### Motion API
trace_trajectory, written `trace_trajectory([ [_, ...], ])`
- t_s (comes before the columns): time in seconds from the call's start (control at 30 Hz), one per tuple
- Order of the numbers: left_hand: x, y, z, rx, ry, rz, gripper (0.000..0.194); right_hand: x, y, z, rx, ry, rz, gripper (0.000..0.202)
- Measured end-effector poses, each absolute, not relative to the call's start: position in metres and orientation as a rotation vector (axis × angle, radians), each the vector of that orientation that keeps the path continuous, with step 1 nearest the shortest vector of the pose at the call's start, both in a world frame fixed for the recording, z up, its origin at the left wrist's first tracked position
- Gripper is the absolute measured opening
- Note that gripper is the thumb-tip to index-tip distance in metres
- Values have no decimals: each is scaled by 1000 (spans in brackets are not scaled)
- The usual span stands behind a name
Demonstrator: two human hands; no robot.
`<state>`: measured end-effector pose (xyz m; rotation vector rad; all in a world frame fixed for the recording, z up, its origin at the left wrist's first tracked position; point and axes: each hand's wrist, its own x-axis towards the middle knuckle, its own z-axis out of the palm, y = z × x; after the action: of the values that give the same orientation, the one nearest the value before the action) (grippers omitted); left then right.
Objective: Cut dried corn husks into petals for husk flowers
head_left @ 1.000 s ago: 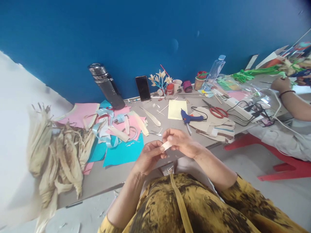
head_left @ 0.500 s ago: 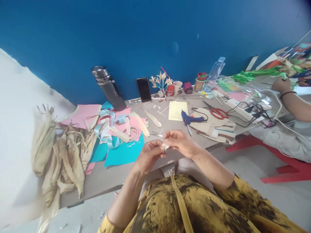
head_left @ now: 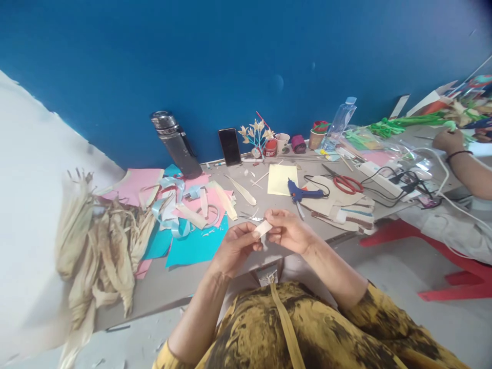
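Between my two hands stretches a short pale piece of corn husk (head_left: 263,228), held just above the table's front edge. My left hand (head_left: 239,244) pinches its left end between thumb and fingers. The other end is pinched by my right hand (head_left: 289,230). Small scissors (head_left: 250,218) lie on the table just beyond my fingers. Cut husk strips (head_left: 241,189) rest farther back, near a yellow paper sheet (head_left: 282,179). A blue glue gun (head_left: 305,191) lies to the right of that sheet.
Dried corn husks (head_left: 103,251) hang over the left edge beside coloured paper (head_left: 198,246). A thermos (head_left: 177,146), a phone (head_left: 229,146) and husk flowers (head_left: 257,134) stand along the wall. Red-handled scissors (head_left: 348,184) and a power strip (head_left: 384,177) lie right; a co-worker's hand (head_left: 448,139) is beyond.
My right hand has drawn slightly away from my left, so more of the husk piece shows flat between them. The view has shifted a little.
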<state>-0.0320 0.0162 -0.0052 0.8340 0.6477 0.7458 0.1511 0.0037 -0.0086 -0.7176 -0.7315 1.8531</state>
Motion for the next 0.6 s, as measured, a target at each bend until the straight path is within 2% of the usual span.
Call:
trace_trajectory([
  [0.23, -30, 21, -9, 861, 713, 766, 25, 150, 6, -8, -870, -922, 1611, 37],
  [0.43, -30, 24, -4, 853, 703, 757, 27, 157, 9, -5, -770, -724, 1736, 33],
  [0.6, -31, 26, -5, 888, 736, 779, 27, 155, 4, -4, -891, -897, 1584, 47],
])
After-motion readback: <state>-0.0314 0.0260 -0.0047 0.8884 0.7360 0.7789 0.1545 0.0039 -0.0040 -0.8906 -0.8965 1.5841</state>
